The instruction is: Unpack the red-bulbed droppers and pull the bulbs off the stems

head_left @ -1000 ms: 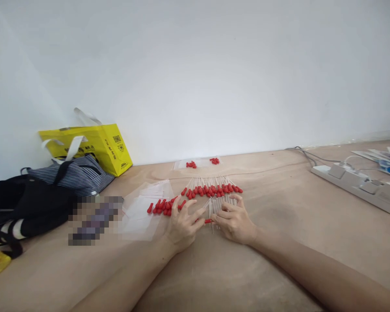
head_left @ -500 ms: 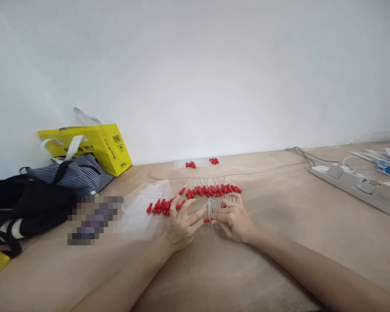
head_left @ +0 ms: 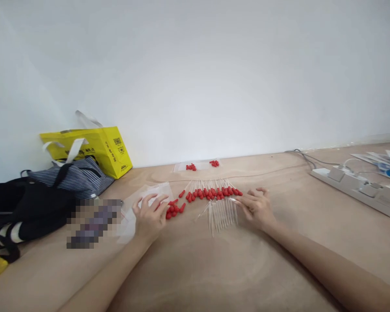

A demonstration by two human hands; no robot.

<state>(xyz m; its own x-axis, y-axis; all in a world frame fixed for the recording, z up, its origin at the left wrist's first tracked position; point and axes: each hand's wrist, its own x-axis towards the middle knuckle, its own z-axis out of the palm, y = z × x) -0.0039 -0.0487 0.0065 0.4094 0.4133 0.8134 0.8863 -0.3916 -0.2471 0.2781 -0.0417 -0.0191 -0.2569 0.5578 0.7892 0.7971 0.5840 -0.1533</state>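
Note:
My left hand (head_left: pixel 150 216) hovers with bent, spread fingers over loose red rubber dropper bulbs (head_left: pixel 173 211), partly hiding them; nothing shows in its grasp. At the right end of a row of thin clear dropper tubes (head_left: pixel 221 216), my right hand (head_left: pixel 255 208) has its fingertips closed on the upper end of a tube (head_left: pixel 233 199). Just beyond lies a fanned row of droppers with red bulbs (head_left: pixel 211 193), their pale stems pointing toward the wall. A few tubes (head_left: pixel 202 212) lie askew left of the clear row.
Clear plastic bags (head_left: pixel 126 227) lie under and beside my left hand. Another bag with red-bulbed droppers (head_left: pixel 199 165) rests near the wall. A yellow bag (head_left: pixel 118 151), striped bag (head_left: pixel 81 175) and black bag (head_left: pixel 35 199) stand left. A power strip (head_left: pixel 360 190) with cables sits right.
My hands have moved apart: the left went left to the loose bulbs, the right shifted right. The red bulb between them is gone from that spot, and the clear tubes are uncovered.

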